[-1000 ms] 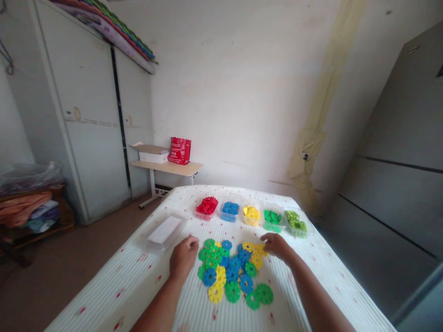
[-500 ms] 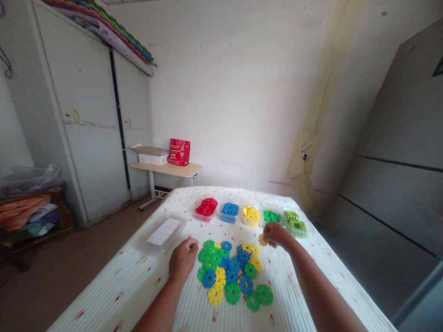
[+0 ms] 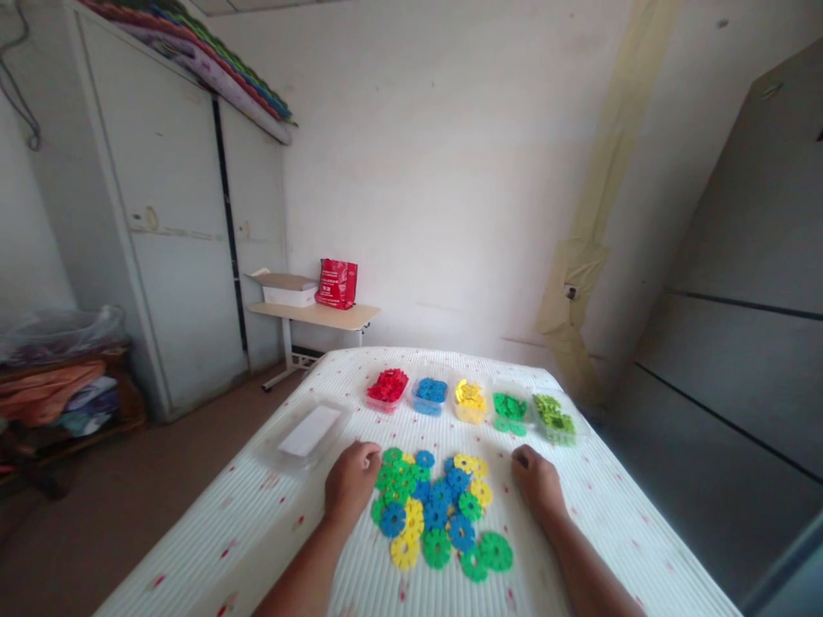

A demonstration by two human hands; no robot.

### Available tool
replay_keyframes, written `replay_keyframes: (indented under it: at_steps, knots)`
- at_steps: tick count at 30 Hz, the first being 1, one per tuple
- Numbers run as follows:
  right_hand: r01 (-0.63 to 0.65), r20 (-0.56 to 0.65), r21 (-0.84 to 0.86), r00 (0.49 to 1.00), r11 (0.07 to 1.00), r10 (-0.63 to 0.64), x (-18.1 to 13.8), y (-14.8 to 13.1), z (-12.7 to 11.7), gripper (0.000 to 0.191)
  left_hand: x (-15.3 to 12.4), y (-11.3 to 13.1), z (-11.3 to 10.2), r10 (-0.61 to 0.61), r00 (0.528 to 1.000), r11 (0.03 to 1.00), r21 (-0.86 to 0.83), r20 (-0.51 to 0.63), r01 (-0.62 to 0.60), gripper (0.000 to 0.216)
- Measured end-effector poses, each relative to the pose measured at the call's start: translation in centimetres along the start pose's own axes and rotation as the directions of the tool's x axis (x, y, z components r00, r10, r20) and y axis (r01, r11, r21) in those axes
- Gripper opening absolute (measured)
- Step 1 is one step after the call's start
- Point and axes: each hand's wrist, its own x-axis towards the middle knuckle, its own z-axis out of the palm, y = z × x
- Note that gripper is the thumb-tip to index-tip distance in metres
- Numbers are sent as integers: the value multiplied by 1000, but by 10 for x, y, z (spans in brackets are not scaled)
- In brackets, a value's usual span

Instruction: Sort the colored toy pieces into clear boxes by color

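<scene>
Beside the left edge of a loose pile of notched plastic discs [image 3: 437, 504], my left hand [image 3: 351, 482] rests closed on the table, its thumb against the curled fingers. Nothing shows in it. My right hand [image 3: 538, 482] lies to the right of the pile, fingers curled in and no disc visible. Green, blue and yellow discs overlap in the pile; a green disc [image 3: 495, 551] is at its near right corner. Behind stand clear tubs of sorted pieces: a red tub [image 3: 386, 405], a blue tub [image 3: 429, 406], a yellow tub [image 3: 471, 413], a green tub [image 3: 511, 424] and a lime green tub [image 3: 559, 434].
A clear plastic lid or tray [image 3: 270, 450] with a white label lies at the left on the patterned tablecloth [image 3: 257, 531]. Past the table's far edge, a small desk [image 3: 321, 316] holds a box and a red bag [image 3: 337, 284]. A cabinet [image 3: 186, 257] stands at left.
My right hand has come back from near the green tub toward me, and the yellow disc it held no longer shows in it. My left hand stays beside the pile. The view has shifted slightly.
</scene>
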Motion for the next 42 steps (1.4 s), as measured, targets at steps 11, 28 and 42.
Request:
replay_keyframes:
  at_steps: [11,28,42]
  knots:
    - [104,23,-205,995,973,-102,-7,3,9,14,12,71,33,158,962,945,250,221,-213,17]
    - [111,17,-225,994,968,-110,-7,6,13,15,0,99,53,290,867,956,-87,404,-280,32]
    - [115,26,-222,993,968,-112,-8,5,13,14,-5,101,56,278,869,947,35,409,-320,33]
